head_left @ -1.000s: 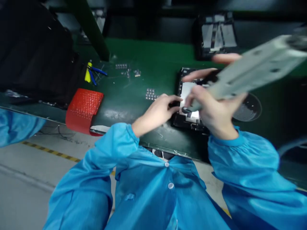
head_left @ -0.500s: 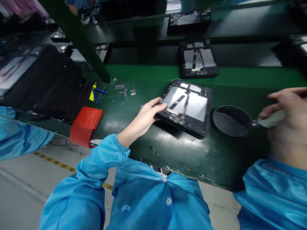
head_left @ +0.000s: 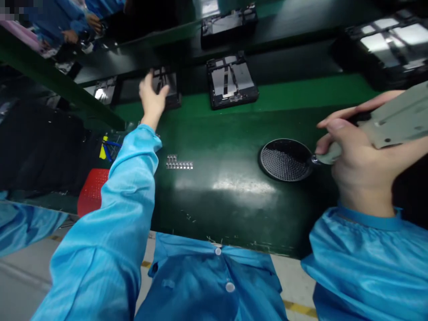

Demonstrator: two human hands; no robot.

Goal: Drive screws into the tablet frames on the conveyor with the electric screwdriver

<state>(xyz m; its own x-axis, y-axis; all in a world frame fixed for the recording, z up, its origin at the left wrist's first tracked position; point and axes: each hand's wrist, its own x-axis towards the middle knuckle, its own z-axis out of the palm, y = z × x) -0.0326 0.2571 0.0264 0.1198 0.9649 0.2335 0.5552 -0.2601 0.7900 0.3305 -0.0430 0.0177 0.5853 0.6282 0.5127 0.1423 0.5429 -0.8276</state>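
My left hand [head_left: 152, 96] has carried the tablet frame [head_left: 165, 87] to the far belt, still gripping it; my right hand [head_left: 357, 160] holds the screwdriver [head_left: 391, 122]; table [head_left: 227, 187] awaits another.

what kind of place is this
Most likely an electronics assembly line in a factory. Identical black framed units sit in a row along a green conveyor belt, the person wears a blue antistatic-style smock, and the right hand grips a powered screwdriver.

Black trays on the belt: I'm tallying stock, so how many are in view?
5, maybe more hidden. One under the left hand, tray; one mid-belt; one behind it; one far left; one top right.
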